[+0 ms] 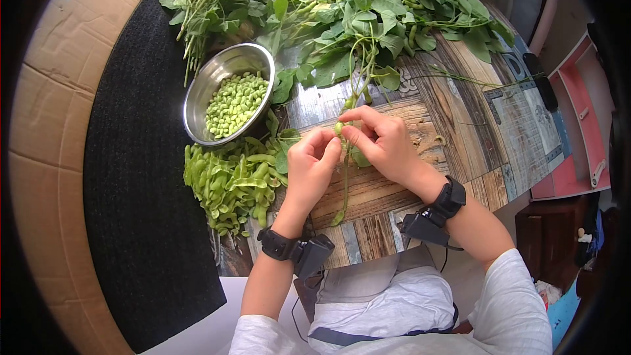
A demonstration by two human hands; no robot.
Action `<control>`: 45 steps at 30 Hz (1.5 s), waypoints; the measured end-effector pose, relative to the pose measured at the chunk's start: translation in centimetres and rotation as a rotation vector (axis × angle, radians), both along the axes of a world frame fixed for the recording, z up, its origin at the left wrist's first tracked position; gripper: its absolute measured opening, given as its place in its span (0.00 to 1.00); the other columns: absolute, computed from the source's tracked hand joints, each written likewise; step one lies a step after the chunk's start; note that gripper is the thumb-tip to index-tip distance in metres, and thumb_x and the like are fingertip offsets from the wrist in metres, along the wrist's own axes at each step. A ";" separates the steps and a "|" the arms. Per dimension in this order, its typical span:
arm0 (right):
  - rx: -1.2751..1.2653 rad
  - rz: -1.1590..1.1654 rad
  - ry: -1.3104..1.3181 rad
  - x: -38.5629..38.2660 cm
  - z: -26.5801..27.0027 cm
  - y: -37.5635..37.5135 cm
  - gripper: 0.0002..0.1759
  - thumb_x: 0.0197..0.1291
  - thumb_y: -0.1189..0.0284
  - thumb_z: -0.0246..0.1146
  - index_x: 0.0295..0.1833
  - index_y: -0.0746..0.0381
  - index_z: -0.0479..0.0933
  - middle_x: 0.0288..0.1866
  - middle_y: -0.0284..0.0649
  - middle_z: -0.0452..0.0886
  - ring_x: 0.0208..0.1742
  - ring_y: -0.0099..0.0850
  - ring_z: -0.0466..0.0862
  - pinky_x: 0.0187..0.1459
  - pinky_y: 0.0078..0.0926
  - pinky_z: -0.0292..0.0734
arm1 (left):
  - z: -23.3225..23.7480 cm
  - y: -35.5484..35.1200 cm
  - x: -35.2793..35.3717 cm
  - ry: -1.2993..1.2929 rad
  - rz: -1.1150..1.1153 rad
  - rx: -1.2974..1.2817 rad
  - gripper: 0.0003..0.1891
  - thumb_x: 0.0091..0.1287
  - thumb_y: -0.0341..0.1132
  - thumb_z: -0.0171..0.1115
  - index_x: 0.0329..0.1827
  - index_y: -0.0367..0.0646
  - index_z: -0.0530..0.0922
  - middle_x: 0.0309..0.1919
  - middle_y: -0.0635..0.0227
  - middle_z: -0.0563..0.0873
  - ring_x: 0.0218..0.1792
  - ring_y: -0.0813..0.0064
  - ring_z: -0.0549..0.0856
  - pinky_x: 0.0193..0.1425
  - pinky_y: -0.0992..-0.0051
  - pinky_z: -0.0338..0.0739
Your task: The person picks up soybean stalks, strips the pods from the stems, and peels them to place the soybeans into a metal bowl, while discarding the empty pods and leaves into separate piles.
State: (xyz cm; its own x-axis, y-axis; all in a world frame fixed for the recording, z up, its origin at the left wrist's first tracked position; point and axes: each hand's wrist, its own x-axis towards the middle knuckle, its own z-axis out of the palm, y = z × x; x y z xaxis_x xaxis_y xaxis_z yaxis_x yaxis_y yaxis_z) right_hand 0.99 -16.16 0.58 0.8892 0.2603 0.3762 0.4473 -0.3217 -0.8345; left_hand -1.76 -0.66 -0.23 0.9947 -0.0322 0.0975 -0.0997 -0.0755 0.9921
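Note:
My left hand (311,165) and my right hand (386,144) meet over the middle of the table, fingertips pinched together on a small green soybean pod (339,129). The fingers hide part of this pod. Just behind my fingertips a soybean stem (358,92) bearing pods comes down from the leafy pile, and a thin green strand (346,187) hangs below toward the table's front edge. Left of my hands stands a steel bowl (192,106) with shelled green soybeans (238,102) inside. In front of the bowl lies a heap of flat green pods (233,184).
Cut soybean plants (388,10) with leaves and stems cover the back of the wood-patterned table (460,125). A black mat (144,177) and a cardboard sheet (49,118) are on the left. At the right stands a pink shelf unit (585,118).

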 end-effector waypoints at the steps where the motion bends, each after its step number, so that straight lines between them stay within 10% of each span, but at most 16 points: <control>1: -0.012 -0.013 -0.031 0.0 -0.1 0.0 0.09 0.59 0.67 0.59 0.40 0.60 0.77 0.17 0.43 0.75 0.17 0.34 0.77 0.22 0.31 0.69 | 0.0 0.0 0.0 0.000 0.001 0.000 0.06 0.64 0.29 0.57 0.34 0.35 0.77 0.24 0.76 0.78 0.25 0.89 0.75 0.29 0.85 0.69; 14: -0.115 0.086 -0.017 -0.1 -0.2 -0.3 0.15 0.59 0.64 0.59 0.28 0.65 0.75 0.18 0.46 0.75 0.19 0.40 0.77 0.22 0.33 0.69 | 0.1 -0.3 -0.5 -0.135 -0.074 0.130 0.05 0.65 0.27 0.55 0.38 0.35 0.77 0.24 0.79 0.76 0.23 0.92 0.70 0.25 0.88 0.63; 32: 0.438 0.033 0.343 0.2 -0.9 0.5 0.21 0.67 0.66 0.54 0.20 0.60 0.67 0.15 0.24 0.64 0.17 0.12 0.59 0.19 0.15 0.52 | -1.2 -0.3 0.3 -0.082 -0.094 0.040 0.06 0.66 0.30 0.55 0.37 0.36 0.77 0.22 0.79 0.76 0.23 0.92 0.72 0.26 0.88 0.65; 45: 0.446 0.156 0.326 0.3 -0.6 -0.1 0.12 0.66 0.66 0.56 0.40 0.65 0.77 0.18 0.25 0.69 0.16 0.12 0.62 0.18 0.12 0.53 | -1.9 -0.2 1.1 -0.100 -0.015 0.011 0.07 0.63 0.30 0.56 0.34 0.34 0.77 0.22 0.74 0.79 0.24 0.88 0.76 0.29 0.84 0.70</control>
State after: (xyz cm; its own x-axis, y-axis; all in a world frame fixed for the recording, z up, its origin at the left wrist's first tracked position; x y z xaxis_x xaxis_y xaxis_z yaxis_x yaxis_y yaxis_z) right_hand 1.27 -16.28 -0.07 0.9414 0.2770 0.1925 0.1578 0.1427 -0.9771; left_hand -0.62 -0.85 -2.10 0.9794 -0.0485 0.1961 -0.1997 -0.0839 0.9763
